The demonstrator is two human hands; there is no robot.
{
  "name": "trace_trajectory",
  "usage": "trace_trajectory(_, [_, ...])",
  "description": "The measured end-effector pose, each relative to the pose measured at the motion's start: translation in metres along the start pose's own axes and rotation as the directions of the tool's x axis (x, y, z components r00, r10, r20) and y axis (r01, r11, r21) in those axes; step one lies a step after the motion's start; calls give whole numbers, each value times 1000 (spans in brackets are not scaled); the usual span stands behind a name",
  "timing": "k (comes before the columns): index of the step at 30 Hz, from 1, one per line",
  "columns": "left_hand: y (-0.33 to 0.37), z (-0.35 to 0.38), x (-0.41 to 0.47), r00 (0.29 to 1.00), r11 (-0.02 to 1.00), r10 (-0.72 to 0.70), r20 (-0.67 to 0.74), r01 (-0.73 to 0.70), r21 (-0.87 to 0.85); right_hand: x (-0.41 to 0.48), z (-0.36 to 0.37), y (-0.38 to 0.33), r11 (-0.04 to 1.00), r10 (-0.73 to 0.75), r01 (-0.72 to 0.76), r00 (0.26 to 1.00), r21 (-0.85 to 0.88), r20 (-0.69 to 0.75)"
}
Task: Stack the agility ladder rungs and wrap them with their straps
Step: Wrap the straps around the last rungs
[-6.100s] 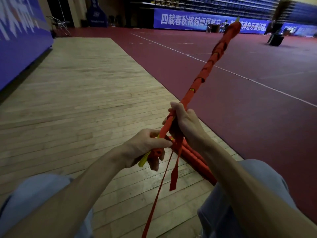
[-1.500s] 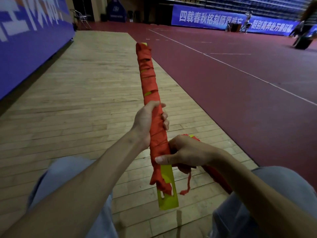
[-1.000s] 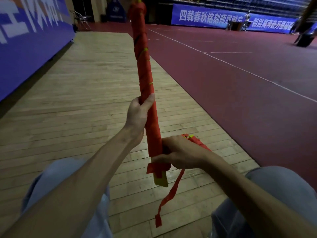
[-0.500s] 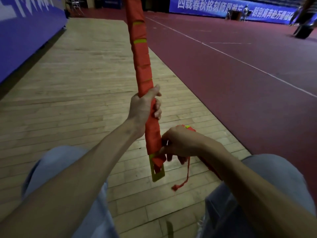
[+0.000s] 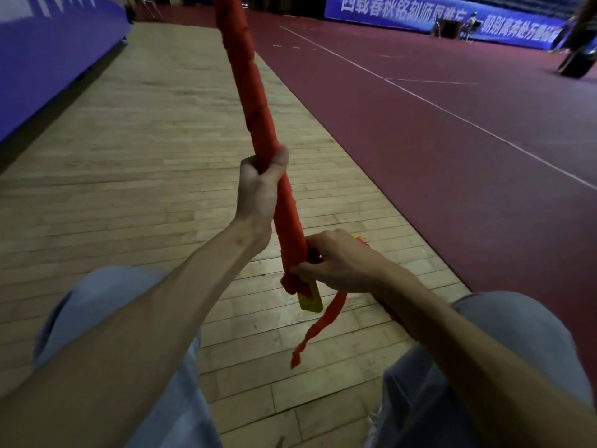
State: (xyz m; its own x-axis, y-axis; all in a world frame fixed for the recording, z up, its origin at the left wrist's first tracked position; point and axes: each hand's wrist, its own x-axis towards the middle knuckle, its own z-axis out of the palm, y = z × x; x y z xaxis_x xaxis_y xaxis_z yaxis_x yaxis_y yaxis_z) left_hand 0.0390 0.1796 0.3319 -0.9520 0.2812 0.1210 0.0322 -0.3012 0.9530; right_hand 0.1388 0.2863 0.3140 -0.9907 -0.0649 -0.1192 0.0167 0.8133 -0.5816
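A long bundle of stacked ladder rungs (image 5: 250, 92), wound all over in orange strap, stands nearly upright in front of me. Its yellow rung end (image 5: 310, 299) sticks out at the bottom. My left hand (image 5: 260, 189) grips the bundle around its middle. At the lower end my right hand (image 5: 336, 261) pinches the strap against the bundle. A loose orange strap tail (image 5: 318, 328) hangs down from under that hand. Behind my right hand, a bit of another orange and yellow bundle (image 5: 360, 240) shows on the floor.
I sit on a wooden plank floor (image 5: 145, 140) with my knees in light trousers (image 5: 106, 302) on either side. A dark red court surface (image 5: 436, 140) runs on the right. A blue banner wall (image 5: 48, 59) stands at the left.
The bundle has turned in my hands and stayed nearly upright. The strap tail now hangs longer below my right hand, which has shifted its hold at the lower end.
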Motion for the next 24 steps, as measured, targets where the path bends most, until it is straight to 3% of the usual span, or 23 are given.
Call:
trace_trajectory(3, [10,-9,3,975,985,-56,214,88,-145,-8,-14,-1,984,-101,79,986,159,136])
trace_trajectory(5, [16,-13,1,886,918,-108,450,263,-298,-13,-23,-2,959,-165,113,968,260,189])
trace_trajectory(7, [19,-14,-2,832,884,-110,544,332,-330,-16,-28,-1,956,-182,123,961,267,209])
trace_trajectory(9, [19,-10,-2,840,905,-113,530,307,-293,-14,-27,0,977,-128,91,974,194,185])
trace_trajectory(14, [13,-3,-2,956,981,-57,289,107,-160,-3,-20,6,998,54,-56,997,40,46])
trace_trajectory(18, [10,0,-1,986,997,28,165,-16,-75,2,-14,2,988,52,-52,999,147,-2])
trace_trajectory(20, [8,1,-2,988,996,70,138,-61,-64,4,-10,-2,984,43,-40,999,173,-11])
trace_trajectory(24, [6,3,-8,979,996,83,184,-77,-42,4,-3,-5,996,89,-86,993,39,-84])
